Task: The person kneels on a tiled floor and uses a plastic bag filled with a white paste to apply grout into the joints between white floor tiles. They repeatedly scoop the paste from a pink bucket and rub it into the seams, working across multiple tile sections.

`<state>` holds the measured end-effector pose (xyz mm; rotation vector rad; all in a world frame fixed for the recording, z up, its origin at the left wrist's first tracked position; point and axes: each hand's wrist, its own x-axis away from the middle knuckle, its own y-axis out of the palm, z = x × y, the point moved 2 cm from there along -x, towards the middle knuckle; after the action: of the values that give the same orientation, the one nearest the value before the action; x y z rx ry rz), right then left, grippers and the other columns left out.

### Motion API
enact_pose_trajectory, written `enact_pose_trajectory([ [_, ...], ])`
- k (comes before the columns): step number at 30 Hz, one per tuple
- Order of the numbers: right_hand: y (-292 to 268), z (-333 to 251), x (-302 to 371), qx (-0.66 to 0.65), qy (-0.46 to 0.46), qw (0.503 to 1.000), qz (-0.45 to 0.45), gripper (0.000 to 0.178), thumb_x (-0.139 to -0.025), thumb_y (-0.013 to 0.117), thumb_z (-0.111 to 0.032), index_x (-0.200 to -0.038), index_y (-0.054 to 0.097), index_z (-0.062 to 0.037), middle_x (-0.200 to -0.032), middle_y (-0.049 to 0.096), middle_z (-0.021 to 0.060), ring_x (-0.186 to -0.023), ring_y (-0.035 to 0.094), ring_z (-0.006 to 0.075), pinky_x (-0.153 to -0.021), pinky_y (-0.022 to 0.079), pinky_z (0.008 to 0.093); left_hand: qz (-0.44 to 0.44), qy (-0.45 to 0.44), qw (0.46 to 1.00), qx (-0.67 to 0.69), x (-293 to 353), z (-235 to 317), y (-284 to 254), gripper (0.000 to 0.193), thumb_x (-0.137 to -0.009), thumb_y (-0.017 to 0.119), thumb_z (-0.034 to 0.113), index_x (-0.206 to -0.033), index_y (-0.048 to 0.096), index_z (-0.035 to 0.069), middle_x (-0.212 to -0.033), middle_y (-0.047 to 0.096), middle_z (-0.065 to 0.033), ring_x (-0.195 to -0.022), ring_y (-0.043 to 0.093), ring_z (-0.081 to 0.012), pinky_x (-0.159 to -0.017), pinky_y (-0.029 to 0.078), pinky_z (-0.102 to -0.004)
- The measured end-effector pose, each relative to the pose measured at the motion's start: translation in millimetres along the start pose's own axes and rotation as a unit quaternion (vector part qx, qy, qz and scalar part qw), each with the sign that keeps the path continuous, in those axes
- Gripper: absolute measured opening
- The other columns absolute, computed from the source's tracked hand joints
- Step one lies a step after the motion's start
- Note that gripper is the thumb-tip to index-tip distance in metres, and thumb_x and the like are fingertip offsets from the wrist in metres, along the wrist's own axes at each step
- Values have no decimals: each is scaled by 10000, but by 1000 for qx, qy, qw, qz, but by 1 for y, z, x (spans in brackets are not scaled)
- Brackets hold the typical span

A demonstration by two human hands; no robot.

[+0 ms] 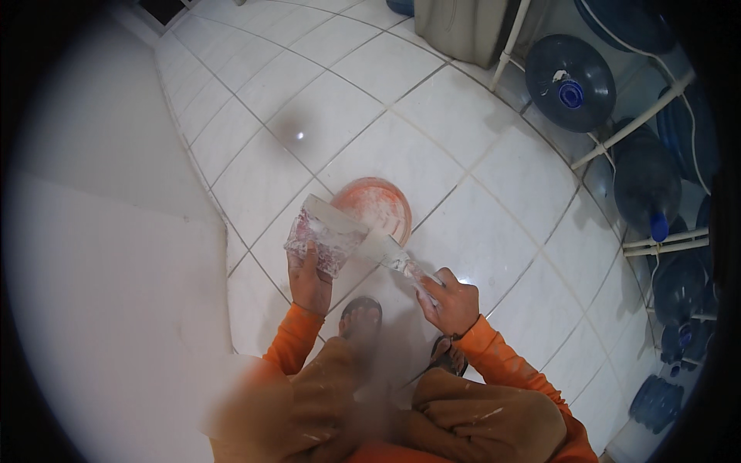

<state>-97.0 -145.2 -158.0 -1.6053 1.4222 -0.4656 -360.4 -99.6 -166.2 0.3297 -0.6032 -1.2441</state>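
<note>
The putty knife's handle (424, 282) is buried in the right hand (450, 302); the knees (363, 409) are blurred (lower edge cuts them), and the water jugs (656, 185) run off the right rim.

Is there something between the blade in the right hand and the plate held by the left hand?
Nothing visible. The blade already lies across the plate, with the bucket on the floor behind them.

Tile floor (340, 108) w/ orange bucket (378, 204)

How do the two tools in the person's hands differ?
The left hand holds a broad, flat scraper blade, smeared pinkish white. The right hand holds a narrower putty knife by its handle, its long blade laid across the scraper. Both carry white paste above the orange bucket.
</note>
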Motion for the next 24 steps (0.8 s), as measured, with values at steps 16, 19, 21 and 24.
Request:
enact_pose_trajectory([
  [16, 21, 18, -48, -193, 112, 973, 60, 309, -878, 699, -207, -1176, 720, -133, -940, 694, 147, -749, 678, 373, -678, 556, 449, -115, 25, 933, -341, 15, -14, -4, 364, -1049, 544, 145, -1353, 512, -53, -1269, 629, -104, -1139, 588, -142, -973, 488, -294],
  [19, 24, 49, -63, -226, 141, 958, 104, 291, -892, 679, -228, -1150, 726, -101, -974, 721, 167, -846, 686, 385, -751, 554, 456, -31, -69, 951, -300, 5, -25, -38, 347, -1044, 543, 153, -1337, 540, -33, -1228, 651, -90, -1112, 617, -162, -959, 504, -303],
  [21, 11, 71, -66, -145, 153, 978, -7, 290, -898, 674, -250, -1134, 733, -93, -980, 726, 170, -863, 690, 375, -750, 553, 454, 42, -85, 978, -187, -9, -21, -60, 355, -1038, 542, 171, -1344, 548, -8, -1224, 654, -94, -1110, 633, -185, -963, 509, -323],
  [24, -2, 80, -84, -42, 86, 989, -117, 252, -884, 669, -256, -1075, 725, -102, -912, 697, 144, -833, 681, 360, -719, 539, 461, 105, -74, 984, -122, -44, -21, -94, 387, -1038, 520, 216, -1369, 541, 17, -1247, 653, -92, -1127, 642, -213, -983, 509, -358],
])
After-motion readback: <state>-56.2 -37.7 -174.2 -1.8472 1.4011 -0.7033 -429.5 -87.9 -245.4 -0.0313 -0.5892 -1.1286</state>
